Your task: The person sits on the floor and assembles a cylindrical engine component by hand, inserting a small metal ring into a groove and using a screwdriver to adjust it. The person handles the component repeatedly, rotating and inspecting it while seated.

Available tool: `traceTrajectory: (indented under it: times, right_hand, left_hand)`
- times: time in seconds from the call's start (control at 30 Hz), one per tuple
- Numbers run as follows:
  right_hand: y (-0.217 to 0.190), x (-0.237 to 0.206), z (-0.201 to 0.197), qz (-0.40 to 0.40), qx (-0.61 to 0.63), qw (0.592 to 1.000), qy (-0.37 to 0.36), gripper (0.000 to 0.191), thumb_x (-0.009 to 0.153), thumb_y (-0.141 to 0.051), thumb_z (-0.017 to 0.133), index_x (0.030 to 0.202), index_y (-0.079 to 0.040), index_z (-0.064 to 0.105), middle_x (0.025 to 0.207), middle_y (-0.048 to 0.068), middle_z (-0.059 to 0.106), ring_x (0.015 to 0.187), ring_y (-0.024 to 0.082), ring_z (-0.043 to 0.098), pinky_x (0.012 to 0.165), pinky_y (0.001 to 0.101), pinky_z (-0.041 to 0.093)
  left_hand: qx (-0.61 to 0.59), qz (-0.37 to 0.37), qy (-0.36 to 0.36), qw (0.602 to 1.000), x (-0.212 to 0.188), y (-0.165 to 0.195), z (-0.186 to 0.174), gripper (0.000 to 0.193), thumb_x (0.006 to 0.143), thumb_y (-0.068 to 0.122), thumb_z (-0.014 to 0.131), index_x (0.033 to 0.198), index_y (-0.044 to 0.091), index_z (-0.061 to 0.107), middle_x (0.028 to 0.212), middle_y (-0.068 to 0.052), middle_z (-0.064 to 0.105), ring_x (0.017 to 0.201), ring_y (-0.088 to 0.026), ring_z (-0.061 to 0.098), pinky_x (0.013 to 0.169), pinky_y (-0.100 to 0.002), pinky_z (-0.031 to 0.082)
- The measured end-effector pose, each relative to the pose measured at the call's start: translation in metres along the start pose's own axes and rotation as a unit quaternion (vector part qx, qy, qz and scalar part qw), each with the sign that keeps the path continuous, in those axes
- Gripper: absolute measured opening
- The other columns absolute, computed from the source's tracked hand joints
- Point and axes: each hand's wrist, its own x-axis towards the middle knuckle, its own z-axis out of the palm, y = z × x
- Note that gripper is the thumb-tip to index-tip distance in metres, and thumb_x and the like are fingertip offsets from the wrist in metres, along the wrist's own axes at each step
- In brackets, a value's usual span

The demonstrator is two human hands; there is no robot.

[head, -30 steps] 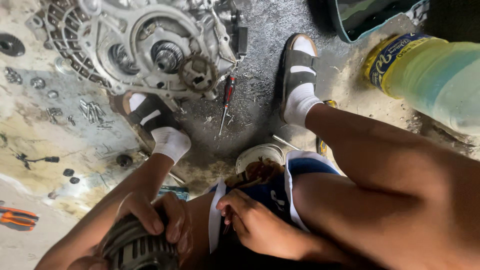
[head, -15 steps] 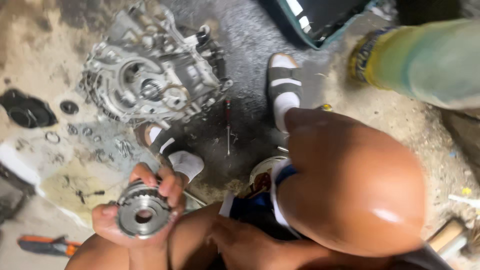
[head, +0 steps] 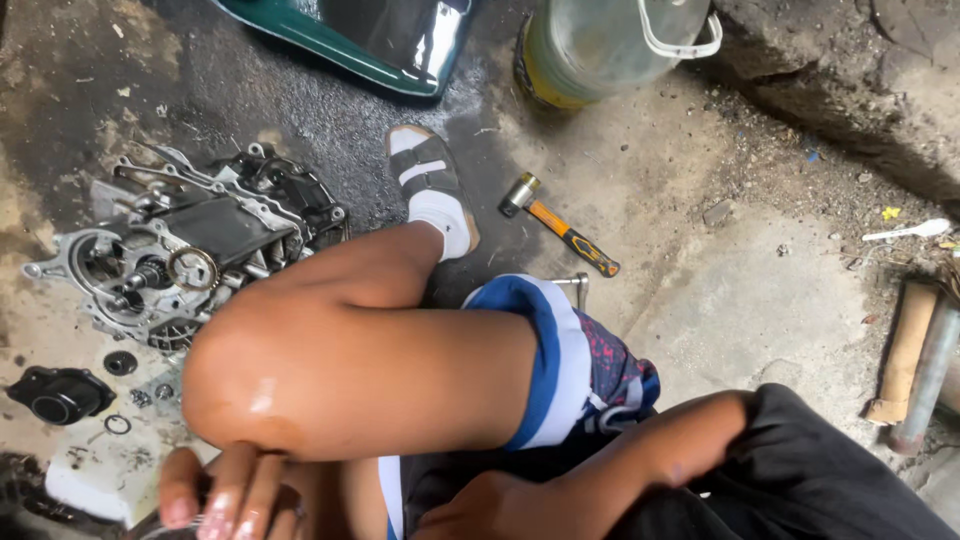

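Note:
My left hand (head: 225, 492) is at the bottom left edge, below my raised knee (head: 340, 370). Its fingers curl around a round metal part that is almost wholly cut off by the frame edge; only a glint of metal shows under the fingertips. My right hand (head: 492, 508) lies low in my lap at the bottom middle, against the dark cloth. Its fingers are hidden, so I cannot see whether it holds anything. An engine case (head: 190, 262) with an exposed gear lies on the floor to the left of the knee.
A hammer with an orange and black handle (head: 566, 236) lies by my sandalled foot (head: 430, 190). A black cover (head: 55, 395) and small rings lie at the left. A plastic jug (head: 610, 45) and a green panel (head: 370, 40) stand at the top, pipes (head: 925, 372) at the right.
The view has swung to the right and my knee now fills the middle. My left hand with the round metal part has dropped to the bottom edge, mostly out of sight.

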Motion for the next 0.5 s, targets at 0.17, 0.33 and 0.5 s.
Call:
traceTrajectory:
  times: [0.17, 0.33, 0.5]
  right_hand:
    - [-0.015, -0.053, -0.036, -0.031, -0.058, 0.998, 0.008, 0.014, 0.107, -0.012, 0.056, 0.106, 0.002, 0.058, 0.104, 0.018, 0.059, 0.096, 0.036, 0.063, 0.08, 0.0401, 0.053]
    - [-0.035, -0.073, -0.048, 0.107, -0.039, 0.992, 0.054, 0.009, 0.092, -0.006, 0.054, 0.099, -0.006, 0.061, 0.094, 0.012, 0.062, 0.087, 0.032, 0.065, 0.078, 0.0404, 0.054]
    - [-0.041, -0.076, -0.046, 0.179, -0.025, 0.981, 0.074, 0.014, 0.091, -0.005, 0.053, 0.103, -0.006, 0.062, 0.086, 0.012, 0.063, 0.081, 0.032, 0.065, 0.073, 0.0413, 0.053]
  left_hand:
    - [-0.019, -0.077, -0.078, 0.994, 0.017, -0.06, -0.012, 0.011, 0.106, 0.011, 0.055, 0.109, 0.0, 0.058, 0.102, -0.019, 0.055, 0.095, -0.031, 0.053, 0.075, -0.044, 0.051]
    - [-0.043, -0.094, 0.006, 0.995, -0.001, -0.099, -0.007, 0.018, 0.106, 0.019, 0.053, 0.104, 0.001, 0.053, 0.097, -0.022, 0.055, 0.091, -0.033, 0.055, 0.064, -0.045, 0.055]
    - [0.041, -0.182, 0.071, 0.98, 0.007, -0.097, 0.011, 0.04, 0.082, 0.03, 0.07, 0.102, 0.0, 0.052, 0.096, -0.02, 0.053, 0.091, -0.034, 0.056, 0.066, -0.048, 0.053]
